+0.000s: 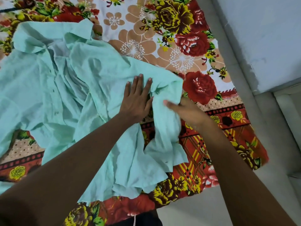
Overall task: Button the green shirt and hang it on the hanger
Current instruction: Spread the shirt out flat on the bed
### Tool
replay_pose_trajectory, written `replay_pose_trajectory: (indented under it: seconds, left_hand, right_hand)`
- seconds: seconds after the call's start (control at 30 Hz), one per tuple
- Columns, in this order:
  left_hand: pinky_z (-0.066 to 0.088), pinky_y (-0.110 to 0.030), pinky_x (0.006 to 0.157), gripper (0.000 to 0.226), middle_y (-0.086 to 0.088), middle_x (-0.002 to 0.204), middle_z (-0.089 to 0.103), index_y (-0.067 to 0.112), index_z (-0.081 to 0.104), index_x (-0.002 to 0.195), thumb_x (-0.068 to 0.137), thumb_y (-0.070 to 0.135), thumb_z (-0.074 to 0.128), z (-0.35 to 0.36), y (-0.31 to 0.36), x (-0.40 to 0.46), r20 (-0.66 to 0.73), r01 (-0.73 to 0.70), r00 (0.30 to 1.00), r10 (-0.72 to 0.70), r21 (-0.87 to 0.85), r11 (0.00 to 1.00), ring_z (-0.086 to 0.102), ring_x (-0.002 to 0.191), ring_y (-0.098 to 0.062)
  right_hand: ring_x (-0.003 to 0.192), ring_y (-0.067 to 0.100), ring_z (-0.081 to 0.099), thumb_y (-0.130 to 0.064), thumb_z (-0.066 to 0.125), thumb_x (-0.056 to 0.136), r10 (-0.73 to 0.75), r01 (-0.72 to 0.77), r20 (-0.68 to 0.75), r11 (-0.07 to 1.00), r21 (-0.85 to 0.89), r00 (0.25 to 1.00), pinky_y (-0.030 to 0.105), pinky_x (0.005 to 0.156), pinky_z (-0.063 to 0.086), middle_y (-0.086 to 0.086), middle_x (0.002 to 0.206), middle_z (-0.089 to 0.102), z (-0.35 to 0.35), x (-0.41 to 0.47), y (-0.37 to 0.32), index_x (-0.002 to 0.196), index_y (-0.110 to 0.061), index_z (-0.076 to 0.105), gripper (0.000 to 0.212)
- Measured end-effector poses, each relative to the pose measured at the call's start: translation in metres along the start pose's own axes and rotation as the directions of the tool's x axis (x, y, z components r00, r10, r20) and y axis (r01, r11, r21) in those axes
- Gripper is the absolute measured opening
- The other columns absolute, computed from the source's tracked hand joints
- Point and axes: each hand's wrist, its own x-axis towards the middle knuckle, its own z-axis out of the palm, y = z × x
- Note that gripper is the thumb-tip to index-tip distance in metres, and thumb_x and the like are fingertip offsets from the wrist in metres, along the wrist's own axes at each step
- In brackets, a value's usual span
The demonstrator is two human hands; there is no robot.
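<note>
The light green shirt lies crumpled and unbuttoned on the floral bedsheet, collar toward the far left. My left hand presses flat on the shirt's right side, fingers straight. My right hand grips the shirt's sleeve edge just right of it, the thumb on top of the cloth and the fingers tucked under it. No hanger is in view.
The floral bedsheet covers the bed, its red-and-yellow border hanging over the near edge. A grey bed frame edge and a pale wall stand at the right. Pale floor shows below.
</note>
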Motion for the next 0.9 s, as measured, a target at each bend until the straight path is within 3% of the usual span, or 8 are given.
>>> replay_pose_trajectory:
  seconds: [0.13, 0.2, 0.27, 0.33, 0.47, 0.6, 0.8, 0.9]
  left_hand:
    - [0.003, -0.057, 0.128, 0.075, -0.018, 0.173, 0.001, 0.021, 0.004, 0.166, 0.102, 0.061, 0.005, -0.001, 0.007, 0.020, 0.022, 0.053, 0.998, -0.052, -0.028, 0.998, 0.000, 0.161, -0.035]
    - [0.005, -0.059, 0.128, 0.076, -0.019, 0.173, 0.003, 0.020, 0.006, 0.166, 0.103, 0.061, 0.006, 0.001, 0.009, 0.027, 0.019, 0.059, 0.998, -0.059, -0.016, 0.998, 0.001, 0.160, -0.037]
    - [0.008, -0.061, 0.127, 0.075, -0.022, 0.172, 0.006, 0.019, 0.008, 0.166, 0.104, 0.060, 0.008, 0.004, 0.011, 0.030, 0.011, 0.057, 0.998, -0.057, 0.015, 0.998, 0.004, 0.160, -0.040]
    - [0.008, -0.062, 0.126, 0.074, -0.024, 0.171, 0.009, 0.018, 0.011, 0.166, 0.104, 0.060, 0.013, 0.006, 0.010, 0.030, 0.004, 0.046, 0.999, -0.047, 0.032, 0.998, 0.006, 0.159, -0.042]
    - [0.008, -0.061, 0.126, 0.070, -0.025, 0.171, 0.008, 0.019, 0.013, 0.166, 0.106, 0.055, 0.013, 0.008, 0.008, 0.034, -0.003, 0.016, 1.000, -0.015, 0.078, 0.997, 0.006, 0.159, -0.043]
    - [0.006, -0.058, 0.127, 0.063, -0.022, 0.171, 0.008, 0.020, 0.016, 0.165, 0.109, 0.047, 0.016, 0.012, 0.012, 0.046, -0.046, 0.044, 0.998, -0.040, 0.085, 0.995, 0.005, 0.159, -0.042]
    - [0.003, -0.052, 0.130, 0.064, -0.021, 0.172, 0.005, 0.019, 0.011, 0.166, 0.110, 0.049, 0.016, 0.011, 0.016, 0.061, -0.044, 0.028, 0.999, -0.027, 0.038, 0.999, 0.000, 0.160, -0.039]
    - [0.002, -0.051, 0.130, 0.068, -0.021, 0.172, 0.004, 0.017, 0.010, 0.166, 0.108, 0.052, 0.012, 0.009, 0.017, 0.059, -0.024, 0.045, 0.999, -0.045, -0.012, 0.999, -0.001, 0.160, -0.038]
  right_hand:
    - [0.108, 0.019, 0.075, -0.045, 0.064, 0.100, 0.042, 0.059, -0.292, 0.943, 0.329, 0.955, 0.043, 0.102, 0.057, -0.001, 0.113, 0.079, -0.022, 0.004, -0.016, 0.116, -0.023, 0.074, 0.029]
    - [0.109, 0.016, 0.075, -0.052, 0.063, 0.097, 0.096, -0.041, -0.195, 0.963, 0.266, 0.976, 0.037, 0.096, 0.059, -0.004, 0.115, 0.079, -0.027, -0.001, -0.013, 0.124, -0.024, 0.071, 0.040]
    - [0.108, 0.010, 0.074, -0.051, 0.065, 0.096, 0.182, -0.182, 0.006, 0.983, 0.026, 0.983, 0.022, 0.081, 0.060, -0.011, 0.115, 0.077, -0.025, -0.014, -0.004, 0.130, -0.025, 0.068, 0.043]
    - [0.110, 0.005, 0.071, -0.042, 0.071, 0.095, 0.193, -0.171, 0.146, 0.973, -0.152, 0.970, 0.016, 0.082, 0.056, -0.016, 0.119, 0.075, -0.027, -0.023, 0.011, 0.134, -0.027, 0.066, 0.042]
    - [0.109, 0.006, 0.073, -0.027, 0.076, 0.092, 0.096, -0.083, 0.152, 0.993, -0.090, 0.984, 0.018, 0.085, 0.058, -0.015, 0.115, 0.078, -0.039, -0.032, 0.015, 0.120, -0.029, 0.071, 0.028]
    - [0.104, 0.010, 0.075, -0.031, 0.060, 0.104, 0.092, -0.097, 0.046, 0.988, 0.121, 0.995, 0.022, 0.084, 0.060, -0.006, 0.111, 0.079, -0.045, -0.040, 0.005, 0.116, -0.021, 0.072, 0.020]
    - [0.091, 0.011, 0.075, -0.051, 0.072, 0.091, 0.228, -0.213, -0.002, 0.907, -0.362, 0.974, 0.027, 0.076, 0.056, -0.010, 0.104, 0.078, -0.078, -0.040, -0.001, 0.115, -0.026, 0.073, 0.034]
    - [0.105, 0.023, 0.069, -0.055, 0.073, 0.089, 0.253, -0.235, -0.075, 0.696, -0.679, 0.965, 0.037, 0.090, 0.055, 0.000, 0.123, 0.072, -0.078, -0.037, 0.010, 0.128, -0.022, 0.068, 0.051]
